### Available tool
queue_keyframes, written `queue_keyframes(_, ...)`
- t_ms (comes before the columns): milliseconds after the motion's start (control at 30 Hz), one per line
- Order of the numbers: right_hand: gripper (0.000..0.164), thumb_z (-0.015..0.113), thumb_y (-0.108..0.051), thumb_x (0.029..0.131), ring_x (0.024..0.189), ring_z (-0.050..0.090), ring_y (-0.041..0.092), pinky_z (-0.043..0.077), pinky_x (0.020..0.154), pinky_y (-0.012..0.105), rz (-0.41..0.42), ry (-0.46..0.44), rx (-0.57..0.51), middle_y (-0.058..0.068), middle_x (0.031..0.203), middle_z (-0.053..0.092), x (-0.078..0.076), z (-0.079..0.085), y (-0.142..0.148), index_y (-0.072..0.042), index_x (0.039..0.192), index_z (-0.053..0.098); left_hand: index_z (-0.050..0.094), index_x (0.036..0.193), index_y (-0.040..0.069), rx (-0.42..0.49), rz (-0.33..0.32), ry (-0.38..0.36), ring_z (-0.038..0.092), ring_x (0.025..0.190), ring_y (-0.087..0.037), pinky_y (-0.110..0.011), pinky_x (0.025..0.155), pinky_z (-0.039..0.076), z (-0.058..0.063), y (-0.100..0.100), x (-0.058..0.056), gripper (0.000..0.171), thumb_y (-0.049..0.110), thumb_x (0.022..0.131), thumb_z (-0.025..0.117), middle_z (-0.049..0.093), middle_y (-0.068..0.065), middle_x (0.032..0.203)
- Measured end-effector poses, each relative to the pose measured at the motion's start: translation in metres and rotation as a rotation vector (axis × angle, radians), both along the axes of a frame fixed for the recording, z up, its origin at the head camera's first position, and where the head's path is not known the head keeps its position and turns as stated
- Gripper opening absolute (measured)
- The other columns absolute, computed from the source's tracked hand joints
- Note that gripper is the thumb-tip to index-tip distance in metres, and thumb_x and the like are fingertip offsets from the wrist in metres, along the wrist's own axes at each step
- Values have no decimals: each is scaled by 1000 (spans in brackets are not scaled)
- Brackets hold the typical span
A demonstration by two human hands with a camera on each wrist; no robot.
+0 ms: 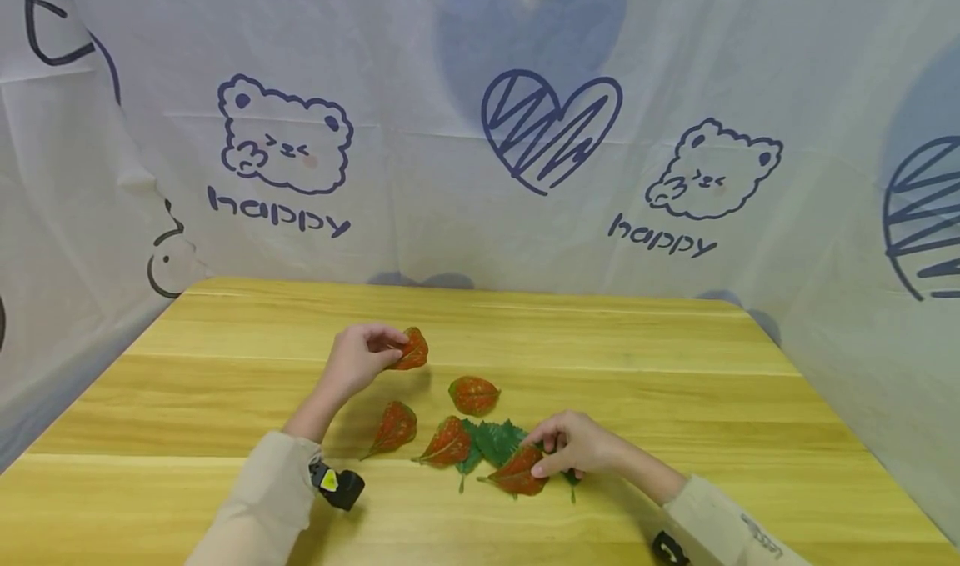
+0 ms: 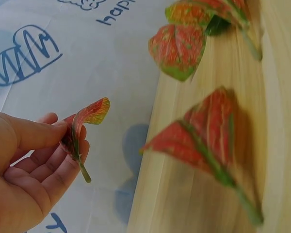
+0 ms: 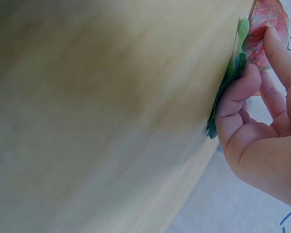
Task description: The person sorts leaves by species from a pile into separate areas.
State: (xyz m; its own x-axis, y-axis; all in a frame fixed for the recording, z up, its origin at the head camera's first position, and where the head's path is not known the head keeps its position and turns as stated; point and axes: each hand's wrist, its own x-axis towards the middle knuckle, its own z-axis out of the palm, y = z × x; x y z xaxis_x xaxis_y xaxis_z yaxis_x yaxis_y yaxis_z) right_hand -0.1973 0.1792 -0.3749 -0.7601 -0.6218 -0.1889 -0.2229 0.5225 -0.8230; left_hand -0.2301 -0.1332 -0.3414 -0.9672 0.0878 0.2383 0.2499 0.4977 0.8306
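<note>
My left hand (image 1: 362, 358) pinches a red leaf (image 1: 413, 350) between thumb and fingers above the table's far left part. In the left wrist view that leaf (image 2: 85, 119) is curled, with a yellow-green edge and a short stem pointing down. The right hand (image 1: 576, 444) holds another red leaf (image 1: 520, 471) between thumb and fingers, low over several green toothed leaves (image 1: 498, 443). Seen from the right wrist, the thumb lies on the red leaf (image 3: 264, 34) and a curled finger is right at a dark green leaf (image 3: 228, 80). The green leaves are partly hidden under it.
Three more red leaves lie on the wooden table (image 1: 637, 358): one at the left (image 1: 395, 427), a middle leaf (image 1: 448, 442) overlapping the green ones, and a farther leaf (image 1: 475, 395). A printed white cloth (image 1: 420, 191) hangs behind and beside the table.
</note>
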Motion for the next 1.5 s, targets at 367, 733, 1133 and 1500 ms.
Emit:
queue_keyframes(367,34,71,-10,76,42,33,7,33,37,18,-5,-19,-11,4,73,46,1,0,0,2,107,64,65,93,-4,-72,43,-22,60,80,-27,-34,65,49,-4,-16,-3,14,-5,79,62,64,-15,89)
queue_keyframes(733,34,71,-11,76,41,35,7,34,36,19,2,-19,-20,4,72,47,1,0,1,1,106,64,64,95,-9,-178,46,-148,59,83,-32,-35,67,50,-6,-24,-2,18,-11,78,59,62,-21,92)
queue_keyframes(1133,34,71,-10,76,41,34,6,33,36,20,-8,-30,-22,4,72,47,1,1,0,2,106,64,65,95,-7,-245,22,-177,56,87,-32,-41,75,46,-11,-26,-2,18,-9,78,61,63,-15,88)
queue_keyframes(1500,35,71,-10,76,40,36,6,35,36,19,-13,-21,-10,4,72,48,1,0,1,4,107,63,66,96,-4,-286,91,-147,56,88,-33,-42,72,47,-5,-25,4,17,-3,80,59,60,-20,99)
